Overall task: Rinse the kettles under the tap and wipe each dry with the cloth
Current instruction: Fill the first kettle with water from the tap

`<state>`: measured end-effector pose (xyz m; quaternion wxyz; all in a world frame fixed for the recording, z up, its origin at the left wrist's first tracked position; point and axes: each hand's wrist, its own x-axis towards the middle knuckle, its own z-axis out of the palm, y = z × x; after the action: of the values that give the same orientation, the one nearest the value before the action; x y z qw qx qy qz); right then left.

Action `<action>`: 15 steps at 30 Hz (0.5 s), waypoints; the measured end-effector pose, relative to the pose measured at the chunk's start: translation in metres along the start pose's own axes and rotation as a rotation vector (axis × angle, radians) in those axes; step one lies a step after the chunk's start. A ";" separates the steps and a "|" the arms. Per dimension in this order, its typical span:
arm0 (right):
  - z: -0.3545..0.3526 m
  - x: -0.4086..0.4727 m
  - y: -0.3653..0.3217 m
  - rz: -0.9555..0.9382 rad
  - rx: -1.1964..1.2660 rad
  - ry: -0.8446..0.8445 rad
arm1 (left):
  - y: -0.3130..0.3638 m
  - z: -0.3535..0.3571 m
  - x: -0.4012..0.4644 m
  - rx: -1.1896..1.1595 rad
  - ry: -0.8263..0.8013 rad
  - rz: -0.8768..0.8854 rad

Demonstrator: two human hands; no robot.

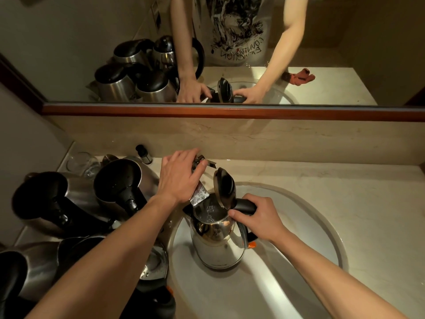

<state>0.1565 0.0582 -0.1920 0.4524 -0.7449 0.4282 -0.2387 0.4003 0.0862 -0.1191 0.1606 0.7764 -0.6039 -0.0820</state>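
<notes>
A steel kettle [218,245] stands upright in the basin of the sink [299,226], its black lid [224,187] hinged open and tipped back, with water showing inside the mouth. The right hand [255,221] grips the kettle's black handle [245,207], fingers curled round it and thumb lying along the near side. Just above the kettle's mouth the chrome tap [200,195] slants down to the opening; the left hand [180,177] lies over the top of the tap, fingers spread and bent over its lever – how firmly it holds I cannot tell.

To the left on the counter [345,180] several more steel kettles [69,203] with black lids and handles are crowded together, some lying tilted. Behind them a clear glass [82,163] stands near the back wall, and a small dark bottle [143,154] is just beside it.

In the mirror [92,42] above the ledge – a reddish cloth [301,79] shows crumpled on the counter, reflected beside the person's arm
</notes>
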 end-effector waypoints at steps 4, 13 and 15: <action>-0.001 0.002 0.000 0.006 0.003 -0.006 | 0.000 0.000 -0.001 0.001 -0.003 -0.001; 0.001 0.000 0.001 -0.008 0.009 0.021 | 0.000 -0.001 0.000 -0.002 0.001 0.006; 0.002 0.001 -0.001 -0.017 0.005 0.004 | 0.001 -0.002 0.000 -0.005 0.003 0.006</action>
<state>0.1587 0.0578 -0.1923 0.4513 -0.7470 0.4223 -0.2449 0.4000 0.0866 -0.1174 0.1639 0.7744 -0.6056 -0.0819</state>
